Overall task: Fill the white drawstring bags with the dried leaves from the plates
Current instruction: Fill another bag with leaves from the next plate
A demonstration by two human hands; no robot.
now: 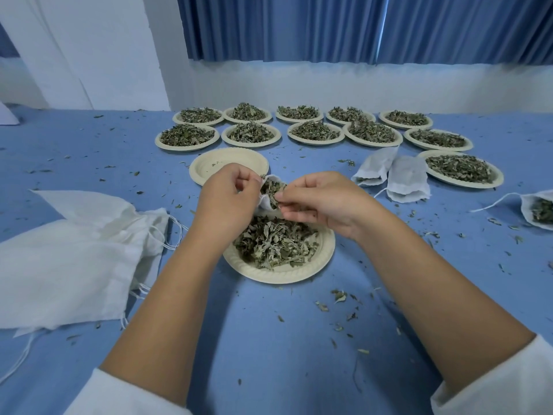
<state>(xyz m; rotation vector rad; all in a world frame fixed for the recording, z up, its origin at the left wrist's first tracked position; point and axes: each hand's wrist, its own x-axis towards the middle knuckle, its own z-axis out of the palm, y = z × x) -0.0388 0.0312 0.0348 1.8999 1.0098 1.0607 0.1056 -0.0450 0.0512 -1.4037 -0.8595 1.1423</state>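
No brand, label or readable writing shows on anything here. Both forearms reach forward from white sleeves over a blue counter [269,339]. The left hand [227,199] is raised above the near plate [299,272], its grip pinched together on the left rim of a small white drawstring bag [264,202], thumb and forefinger closed on the cloth. The right hand [326,202] sits just right of the bag, palm turned toward it, its grip clamped on a pinch of dried leaves [273,190] at the bag's open mouth. The bag is held upright between the two hands, leaves showing inside. The near plate below still carries a loose heap of leaves.

Just beyond the hands lies an empty plate [229,164]. Farther off, two rows of filled plates [314,133] run left to right. To the right lie two flat bags [392,175], and a leaf-filled bag [537,209] at the far right edge. A pile of white bags [68,259] lies on the near left.
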